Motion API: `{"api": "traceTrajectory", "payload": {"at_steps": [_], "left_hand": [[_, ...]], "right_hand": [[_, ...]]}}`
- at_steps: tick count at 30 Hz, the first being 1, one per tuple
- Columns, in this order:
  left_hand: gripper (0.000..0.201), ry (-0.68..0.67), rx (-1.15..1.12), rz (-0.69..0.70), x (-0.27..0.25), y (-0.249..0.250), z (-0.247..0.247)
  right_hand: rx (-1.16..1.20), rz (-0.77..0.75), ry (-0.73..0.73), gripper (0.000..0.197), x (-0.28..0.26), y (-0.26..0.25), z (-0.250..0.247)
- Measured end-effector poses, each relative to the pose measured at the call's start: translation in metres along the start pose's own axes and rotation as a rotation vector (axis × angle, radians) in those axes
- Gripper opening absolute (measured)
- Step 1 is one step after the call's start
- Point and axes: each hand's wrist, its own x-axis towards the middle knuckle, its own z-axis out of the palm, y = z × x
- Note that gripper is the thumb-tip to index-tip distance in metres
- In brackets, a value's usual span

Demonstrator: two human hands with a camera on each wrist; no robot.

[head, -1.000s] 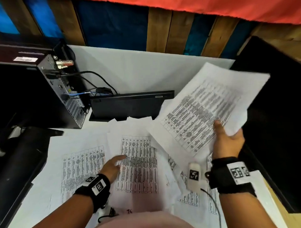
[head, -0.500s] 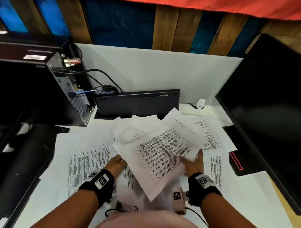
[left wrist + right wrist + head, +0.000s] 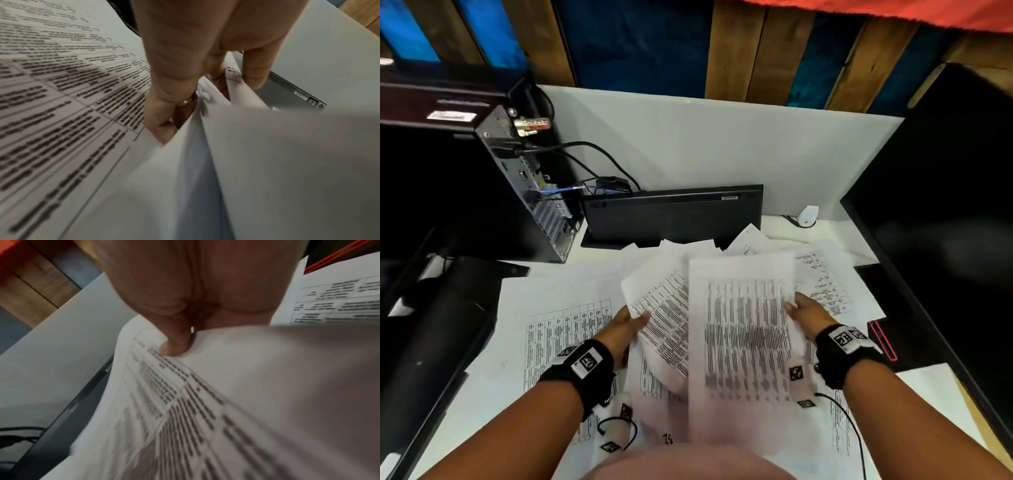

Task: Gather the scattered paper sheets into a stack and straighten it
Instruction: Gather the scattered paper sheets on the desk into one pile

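Observation:
Printed paper sheets lie scattered over the white desk (image 3: pixel 482 394). My right hand (image 3: pixel 803 313) grips a printed sheet (image 3: pixel 746 329) by its right edge, thumb on top, and holds it above the pile. My left hand (image 3: pixel 625 329) pinches a second sheet (image 3: pixel 664 308) by its left edge; that sheet is tilted and partly under the first. In the left wrist view the fingers (image 3: pixel 170 84) curl round sheet edges (image 3: pixel 216 146). In the right wrist view the thumb (image 3: pixel 174 344) presses on the held sheet (image 3: pixel 246 386). More sheets (image 3: pixel 565 329) lie flat at left and at right (image 3: pixel 825 284).
A black keyboard (image 3: pixel 671 214) leans at the back behind the pile. A computer tower (image 3: pixel 517 178) with cables stands at the back left. A dark monitor (image 3: pixel 945 222) fills the right side, a black chair part (image 3: pixel 431 325) the left. A white partition (image 3: pixel 705 147) closes the back.
My right hand has brought its sheet down from high at the right to the middle over the pile. My left hand has left the flat sheet and taken hold of a sheet's edge.

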Motion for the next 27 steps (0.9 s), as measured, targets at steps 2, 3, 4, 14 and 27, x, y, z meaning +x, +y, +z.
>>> {"api": "traceTrajectory", "payload": {"at_steps": [2, 3, 4, 14, 27], "left_hand": [[0.038, 0.014, 0.091, -0.027, -0.009, 0.008, 0.004], [0.035, 0.021, 0.133, -0.039, -0.010, 0.010, 0.004], [0.035, 0.020, 0.179, -0.050, -0.010, 0.011, 0.006], [0.097, 0.074, 0.172, 0.051, 0.001, 0.002, 0.004], [0.082, 0.110, 0.295, 0.186, 0.010, -0.012, 0.015]], "right_hand": [[-0.006, -0.043, -0.091, 0.030, -0.003, -0.014, 0.005], [0.003, -0.060, -0.122, 0.026, -0.004, -0.019, 0.009], [-0.016, -0.093, -0.159, 0.020, -0.005, -0.025, 0.012], [-0.140, -0.072, 0.157, 0.032, 0.003, -0.030, 0.048], [0.038, 0.040, 0.231, 0.051, -0.029, 0.001, 0.097]]}}
